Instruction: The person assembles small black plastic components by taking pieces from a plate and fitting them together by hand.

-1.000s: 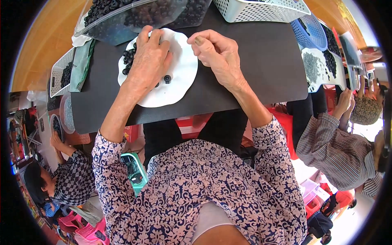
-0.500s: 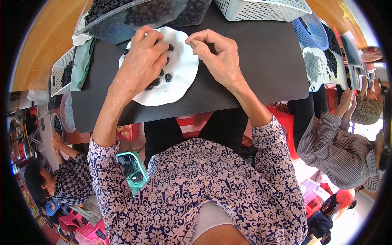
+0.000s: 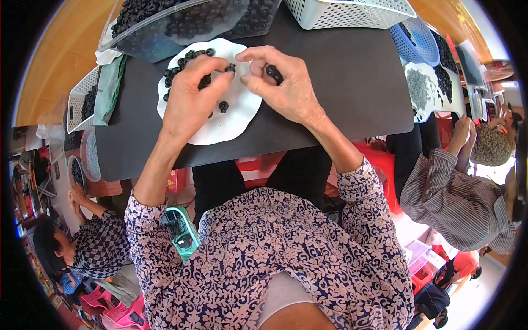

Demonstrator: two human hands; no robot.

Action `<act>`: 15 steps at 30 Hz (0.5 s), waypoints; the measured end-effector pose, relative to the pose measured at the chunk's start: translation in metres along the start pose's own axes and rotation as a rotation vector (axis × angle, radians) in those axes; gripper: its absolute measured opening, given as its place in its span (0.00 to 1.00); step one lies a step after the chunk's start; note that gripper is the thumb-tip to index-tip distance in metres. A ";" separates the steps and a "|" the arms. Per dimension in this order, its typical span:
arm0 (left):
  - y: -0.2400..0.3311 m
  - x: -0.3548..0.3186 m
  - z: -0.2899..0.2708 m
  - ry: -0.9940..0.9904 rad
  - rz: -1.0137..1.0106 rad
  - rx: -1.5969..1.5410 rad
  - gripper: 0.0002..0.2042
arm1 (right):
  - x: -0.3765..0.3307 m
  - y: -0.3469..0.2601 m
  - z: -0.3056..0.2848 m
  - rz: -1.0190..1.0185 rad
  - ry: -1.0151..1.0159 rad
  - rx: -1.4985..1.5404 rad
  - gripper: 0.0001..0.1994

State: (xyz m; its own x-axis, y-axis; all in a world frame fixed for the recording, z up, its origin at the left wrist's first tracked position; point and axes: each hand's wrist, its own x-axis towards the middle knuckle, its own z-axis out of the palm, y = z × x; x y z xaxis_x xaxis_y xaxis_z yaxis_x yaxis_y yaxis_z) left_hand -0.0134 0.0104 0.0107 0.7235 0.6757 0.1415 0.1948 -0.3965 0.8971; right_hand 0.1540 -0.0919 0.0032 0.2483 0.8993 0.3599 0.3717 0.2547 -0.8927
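A white wavy-edged plate (image 3: 236,124) lies on the dark table with several small round black parts on it; one short black part (image 3: 224,106) sits alone near its middle. Over the plate, my left hand (image 3: 184,104) pinches a small black part (image 3: 230,68) between thumb and forefinger. Another dark part (image 3: 204,81) shows beneath its curled fingers. Just past the plate's right edge is my right hand (image 3: 294,91), its fingers curled around a black rounded part (image 3: 273,74) in the palm. Its thumb and forefinger tips are apart, facing the left hand.
A clear plastic bin (image 3: 159,52) full of black parts stands behind the plate. Beyond it to the right is a white perforated basket (image 3: 352,16), then a blue basket (image 3: 426,49) and a white tray (image 3: 415,113) of grey bits. Co-workers sit at both sides.
My left hand has shifted from picking over the plate's parts to holding one raised near my right hand. The right hand has turned, showing the black part in its palm.
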 end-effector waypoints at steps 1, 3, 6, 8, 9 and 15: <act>0.002 -0.001 0.001 -0.010 -0.219 -0.258 0.09 | -0.001 -0.001 0.001 -0.011 -0.016 -0.025 0.14; 0.003 -0.001 0.007 -0.014 -0.248 -0.463 0.09 | -0.001 0.002 0.005 -0.063 -0.010 -0.085 0.19; 0.004 -0.004 0.013 -0.039 -0.301 -0.721 0.10 | 0.001 0.002 0.010 -0.155 0.061 -0.098 0.18; 0.003 -0.006 0.015 -0.085 -0.275 -0.829 0.11 | 0.002 0.004 0.010 -0.197 0.069 -0.135 0.18; -0.004 -0.005 0.013 -0.124 -0.282 -0.846 0.11 | 0.003 0.005 0.010 -0.239 0.076 -0.170 0.17; 0.005 0.001 0.021 -0.017 -0.260 -0.602 0.15 | 0.003 0.008 0.005 -0.331 0.124 -0.181 0.15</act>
State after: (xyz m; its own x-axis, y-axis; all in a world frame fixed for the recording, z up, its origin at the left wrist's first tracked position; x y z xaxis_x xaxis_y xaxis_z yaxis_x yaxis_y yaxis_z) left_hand 0.0026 -0.0038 0.0067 0.7141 0.6907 -0.1138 -0.0361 0.1988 0.9794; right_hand 0.1536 -0.0854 -0.0047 0.1904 0.7269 0.6598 0.5984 0.4468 -0.6650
